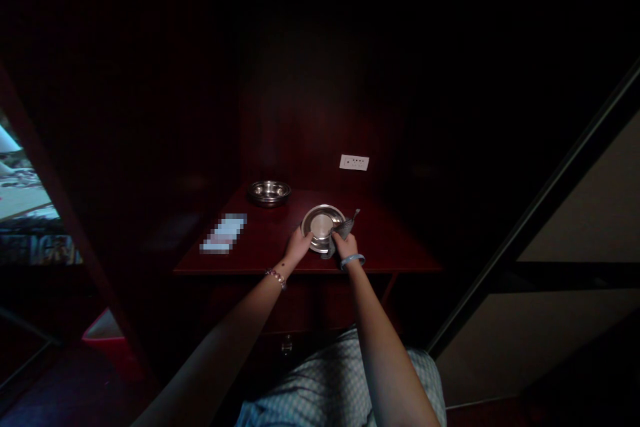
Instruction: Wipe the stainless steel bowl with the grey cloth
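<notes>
Left fingers (pixel 307 238) grip a metal dish (pixel 321 227); right fingers (pixel 342 241) apparently clutch a gray cloth (pixel 345 227).

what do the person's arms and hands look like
The left hand and right hand are ungloved, and both forearms are bare, with no sleeves in view. A pinkish beaded bracelet circles the left wrist; a smooth pale-blue bangle, the right.

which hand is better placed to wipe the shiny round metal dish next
Likely the right hand: it holds the crumpled grey cloth against the shiny round metal dish, while the left hand grips the dish's opposite side.
</notes>
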Demonstrator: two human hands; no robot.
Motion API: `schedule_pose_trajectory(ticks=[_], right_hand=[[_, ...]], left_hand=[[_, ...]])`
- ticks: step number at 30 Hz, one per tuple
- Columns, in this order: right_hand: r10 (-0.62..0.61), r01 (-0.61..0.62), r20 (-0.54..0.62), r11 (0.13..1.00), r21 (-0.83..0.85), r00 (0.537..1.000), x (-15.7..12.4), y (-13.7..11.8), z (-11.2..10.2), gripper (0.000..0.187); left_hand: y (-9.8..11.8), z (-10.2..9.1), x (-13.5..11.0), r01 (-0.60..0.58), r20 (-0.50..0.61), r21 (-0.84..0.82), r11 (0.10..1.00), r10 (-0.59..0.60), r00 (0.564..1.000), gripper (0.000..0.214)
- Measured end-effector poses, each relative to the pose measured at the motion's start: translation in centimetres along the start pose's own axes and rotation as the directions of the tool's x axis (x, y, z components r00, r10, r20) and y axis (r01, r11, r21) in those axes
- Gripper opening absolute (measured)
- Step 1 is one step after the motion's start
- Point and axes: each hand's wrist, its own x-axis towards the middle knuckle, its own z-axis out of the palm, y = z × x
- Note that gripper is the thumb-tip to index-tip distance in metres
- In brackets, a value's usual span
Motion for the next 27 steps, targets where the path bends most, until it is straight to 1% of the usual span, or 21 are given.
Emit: schedule_pose_trajectory(ticks=[10,17,22,27], right_hand=[[0.002,-0.001,0.003,0.999,-0.037,1.0,0.06,0.07,-0.14,0.029],[-0.008,0.008,0.005,1.0,-0.022,1.0,0.12,0.29,-0.1,0.029],[-0.021,0.021,0.005,0.999,-0.029,1.0,0.16,0.39,-0.08,0.03],[-0.022,0.022,0.002,0.999,-0.046,1.0,0.05,0.13,-0.16,0.031]], left_hand=[[-0.09,-0.03,0.01,-0.012,0.015,-0.024,1.0,0.012,1.0,0.035],[0.0,0.0,0.01,-0.007,0.009,-0.036,0.999,0.007,1.0,0.035],[0.22,-0.05,-0.14,-0.043,0.004,-0.037,0.998,0.044,0.999,0.035],[0.61,-0.17,-0.39,-0.035,0.006,-0.032,0.999,0.035,0.999,0.036]])
